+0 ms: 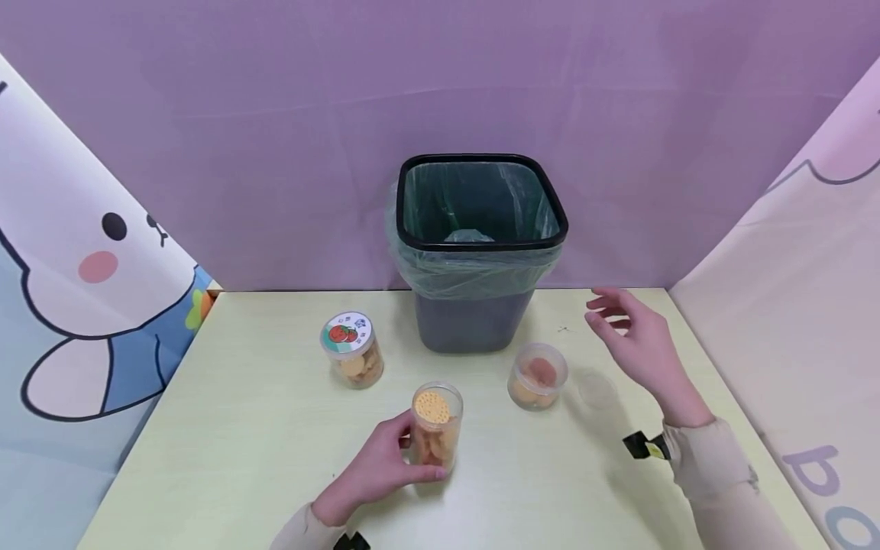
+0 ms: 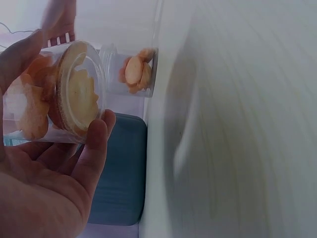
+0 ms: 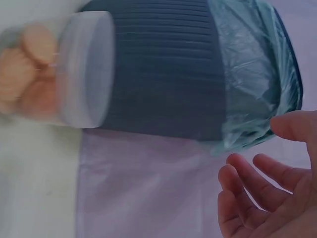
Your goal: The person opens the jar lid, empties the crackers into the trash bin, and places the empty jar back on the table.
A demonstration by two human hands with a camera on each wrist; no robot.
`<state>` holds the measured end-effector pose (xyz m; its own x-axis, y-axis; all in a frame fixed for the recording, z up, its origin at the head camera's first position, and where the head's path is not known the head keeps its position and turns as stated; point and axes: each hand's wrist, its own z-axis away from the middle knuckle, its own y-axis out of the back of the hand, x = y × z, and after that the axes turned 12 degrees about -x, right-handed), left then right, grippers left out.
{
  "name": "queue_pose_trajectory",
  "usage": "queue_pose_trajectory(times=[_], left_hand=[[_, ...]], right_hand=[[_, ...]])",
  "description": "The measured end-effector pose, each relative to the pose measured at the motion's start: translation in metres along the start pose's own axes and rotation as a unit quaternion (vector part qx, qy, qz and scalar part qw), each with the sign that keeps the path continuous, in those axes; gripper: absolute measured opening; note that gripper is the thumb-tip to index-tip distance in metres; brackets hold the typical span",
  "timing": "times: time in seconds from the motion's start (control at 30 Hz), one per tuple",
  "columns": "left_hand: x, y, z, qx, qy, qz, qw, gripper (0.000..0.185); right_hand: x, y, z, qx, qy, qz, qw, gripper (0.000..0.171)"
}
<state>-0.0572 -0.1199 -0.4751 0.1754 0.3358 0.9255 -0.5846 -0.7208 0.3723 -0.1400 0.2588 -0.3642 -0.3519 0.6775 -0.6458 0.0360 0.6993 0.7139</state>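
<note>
My left hand (image 1: 381, 466) grips a clear plastic jar (image 1: 436, 443) of cookies around its side. Near its top shows a pale round cookie dotted with small holes. In the left wrist view the base of this jar (image 2: 81, 96) is off the pale tabletop. My right hand (image 1: 635, 336) is in the air to the right of the bin, holding nothing, its fingers loosely bent. Nearest to it stands a second clear jar (image 1: 536, 378) with a frosted top band and cookies inside. That jar (image 3: 34, 74) appears blurred in the right wrist view.
A dark bin (image 1: 474, 325) lined with a greenish translucent bag (image 1: 474, 275) stands at the table's back edge; something crumpled lies inside. Left of it is a cookie jar (image 1: 351, 347) with a printed tomato lid. Purple cloth (image 1: 275, 153) hangs behind the table (image 1: 227, 428).
</note>
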Motion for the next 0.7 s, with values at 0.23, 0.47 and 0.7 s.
queue_pose_trajectory(times=[0.23,0.47,0.7], left_hand=[[-0.002,-0.001,0.000,0.002,0.001,-0.009,1.0000,0.064],[-0.002,0.000,0.001,0.001,-0.001,-0.017,0.9999,0.068],[0.000,0.001,0.001,0.003,0.005,-0.016,0.9999,0.066]], right_hand=[[-0.019,0.007,-0.025,-0.007,0.019,0.022,1.000,0.041],[-0.039,0.011,-0.055,-0.022,0.009,0.038,0.999,0.055],[-0.061,0.021,-0.088,-0.081,-0.009,0.078,0.994,0.067]])
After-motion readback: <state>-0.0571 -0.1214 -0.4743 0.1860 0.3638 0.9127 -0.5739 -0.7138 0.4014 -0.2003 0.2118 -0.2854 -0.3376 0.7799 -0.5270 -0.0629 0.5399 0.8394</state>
